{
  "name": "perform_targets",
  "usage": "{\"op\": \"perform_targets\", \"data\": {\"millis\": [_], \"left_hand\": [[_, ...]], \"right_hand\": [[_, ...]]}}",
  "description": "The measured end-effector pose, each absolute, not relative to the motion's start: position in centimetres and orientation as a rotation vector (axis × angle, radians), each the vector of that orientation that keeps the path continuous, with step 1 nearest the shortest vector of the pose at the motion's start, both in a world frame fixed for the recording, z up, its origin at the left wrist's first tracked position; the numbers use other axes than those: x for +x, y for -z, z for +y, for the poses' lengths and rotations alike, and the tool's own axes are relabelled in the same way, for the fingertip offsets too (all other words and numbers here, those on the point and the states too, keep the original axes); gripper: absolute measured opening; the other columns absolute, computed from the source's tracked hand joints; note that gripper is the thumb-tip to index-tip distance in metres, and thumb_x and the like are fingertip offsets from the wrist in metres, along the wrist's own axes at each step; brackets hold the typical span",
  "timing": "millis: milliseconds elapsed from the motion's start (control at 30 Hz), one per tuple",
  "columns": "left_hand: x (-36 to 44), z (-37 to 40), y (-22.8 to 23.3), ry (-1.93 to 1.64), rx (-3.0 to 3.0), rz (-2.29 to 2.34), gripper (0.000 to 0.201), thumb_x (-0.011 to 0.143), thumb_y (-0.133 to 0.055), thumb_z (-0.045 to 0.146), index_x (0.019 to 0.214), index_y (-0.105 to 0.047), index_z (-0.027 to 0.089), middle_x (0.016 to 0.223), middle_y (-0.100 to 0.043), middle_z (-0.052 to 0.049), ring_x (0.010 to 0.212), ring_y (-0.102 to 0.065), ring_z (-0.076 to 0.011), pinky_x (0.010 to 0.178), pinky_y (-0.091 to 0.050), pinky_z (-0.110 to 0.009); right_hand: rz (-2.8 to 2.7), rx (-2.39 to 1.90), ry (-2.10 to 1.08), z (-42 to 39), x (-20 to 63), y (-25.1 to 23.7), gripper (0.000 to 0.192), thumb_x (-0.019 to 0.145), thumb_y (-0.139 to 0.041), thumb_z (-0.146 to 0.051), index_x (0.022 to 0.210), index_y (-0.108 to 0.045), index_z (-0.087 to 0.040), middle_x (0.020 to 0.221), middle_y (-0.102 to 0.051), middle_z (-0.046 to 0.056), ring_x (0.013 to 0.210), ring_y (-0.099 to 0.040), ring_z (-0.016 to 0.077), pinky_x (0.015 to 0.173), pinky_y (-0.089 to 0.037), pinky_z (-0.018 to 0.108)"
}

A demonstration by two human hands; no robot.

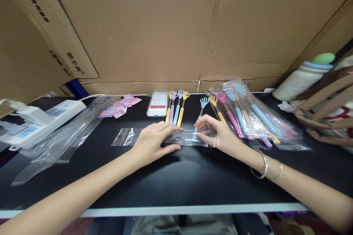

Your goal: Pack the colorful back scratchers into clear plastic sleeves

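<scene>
A long clear plastic bag point(124, 137) lies crosswise in front of me. My left hand point(154, 141) rests on it, thumb and fingers stretched apart. At the bag's right end is my right hand point(213, 130), its thumb and fingers curled, with film across the thumb. A blue back scratcher point(204, 102) with a hand-shaped head passes by those fingertips; part of its handle shows through the film. I cannot tell whether the fingers touch it. Beyond my left hand several loose back scratchers point(176, 110) in yellow, purple and blue lie side by side, their lower ends hidden.
Bagged back scratchers point(248, 114) are piled at right, near a bottle point(302, 79) and a cloth bag point(325, 114). A phone point(157, 108) and pink-purple cards point(124, 104) lie at the back. More clear bags point(66, 139) and a power strip point(66, 110) are at left. Cardboard point(154, 29) walls the back.
</scene>
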State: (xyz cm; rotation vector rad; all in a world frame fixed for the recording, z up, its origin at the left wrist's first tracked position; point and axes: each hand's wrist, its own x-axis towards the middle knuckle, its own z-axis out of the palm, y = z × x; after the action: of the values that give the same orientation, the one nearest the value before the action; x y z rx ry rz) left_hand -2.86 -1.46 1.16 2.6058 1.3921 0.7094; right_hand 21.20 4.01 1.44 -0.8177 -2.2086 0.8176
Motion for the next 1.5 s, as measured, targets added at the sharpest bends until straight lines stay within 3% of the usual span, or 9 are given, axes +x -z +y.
{"op": "perform_targets", "data": {"millis": [300, 467, 700, 1067, 1200, 1500], "left_hand": [[-2.0, -1.6, -1.5, -0.675, 2.701, 1.284, 0.032, 0.087, -0.059, 0.038, 0.116, -0.052, 0.026, 0.111, -0.065, 0.001, 0.099, -0.061, -0.0188, 0.083, -0.045, -0.03], [-2.2, -1.0, -1.6, -0.722, 2.727, 1.324, 0.026, 0.087, -0.057, 0.035, 0.111, -0.054, 0.027, 0.106, -0.065, 0.002, 0.091, -0.063, -0.0163, 0.074, -0.046, -0.025], [-2.4, -0.3, -1.5, -0.749, 2.796, 1.321, 0.024, 0.088, -0.054, 0.036, 0.111, -0.055, 0.027, 0.106, -0.065, 0.002, 0.092, -0.063, -0.0154, 0.073, -0.047, -0.024], [-3.7, -0.2, -1.1, -0.835, 2.807, 1.417, 0.024, 0.088, -0.055, 0.034, 0.111, -0.055, 0.026, 0.098, -0.066, 0.003, 0.084, -0.063, -0.0143, 0.064, -0.045, -0.023], [-3.9, -0.1, -0.9, -0.862, 2.847, 1.425, 0.025, 0.088, -0.056, 0.035, 0.111, -0.055, 0.026, 0.095, -0.066, 0.003, 0.081, -0.062, -0.014, 0.063, -0.044, -0.023], [-4.2, 0.2, -1.0, -0.857, 2.924, 1.426, 0.028, 0.09, -0.054, 0.037, 0.114, -0.053, 0.024, 0.096, -0.066, 0.001, 0.083, -0.063, -0.0153, 0.065, -0.044, -0.024]], "right_hand": [[-2.382, -0.73, -0.692, 3.4, 20.8, -1.2, 0.01, 0.084, -0.059, -0.021, 0.093, -0.055, -0.019, 0.082, -0.063, 0.001, 0.072, -0.059, 0.0129, 0.065, -0.047, 0.025], [-2.487, -0.892, -0.485, 4.3, 21.6, -1.1, 0.028, 0.081, -0.066, -0.036, 0.103, -0.055, -0.021, 0.089, -0.062, 0.002, 0.076, -0.057, 0.0158, 0.065, -0.044, 0.027], [-2.715, -0.928, -0.145, 5.1, 22.1, -1.5, 0.033, 0.09, -0.05, -0.047, 0.106, -0.06, -0.02, 0.099, -0.061, 0.007, 0.09, -0.055, 0.0223, 0.075, -0.042, 0.033], [-2.732, -1.188, 0.136, 4.4, 22.0, -2.1, 0.026, 0.088, -0.051, -0.045, 0.084, -0.055, -0.02, 0.075, -0.062, 0.004, 0.071, -0.059, 0.0205, 0.062, -0.032, 0.029], [-2.68, -1.32, 0.101, 4.4, 22.1, -1.8, 0.009, 0.085, -0.051, -0.029, 0.088, -0.05, -0.021, 0.072, -0.063, 0.001, 0.065, -0.06, 0.0182, 0.055, -0.027, 0.026], [-2.461, -1.437, -0.032, 5.0, 22.9, -3.2, 0.012, 0.081, -0.047, -0.023, 0.092, -0.046, -0.023, 0.062, -0.056, -0.004, 0.054, -0.054, 0.0148, 0.055, -0.03, 0.025]]}}
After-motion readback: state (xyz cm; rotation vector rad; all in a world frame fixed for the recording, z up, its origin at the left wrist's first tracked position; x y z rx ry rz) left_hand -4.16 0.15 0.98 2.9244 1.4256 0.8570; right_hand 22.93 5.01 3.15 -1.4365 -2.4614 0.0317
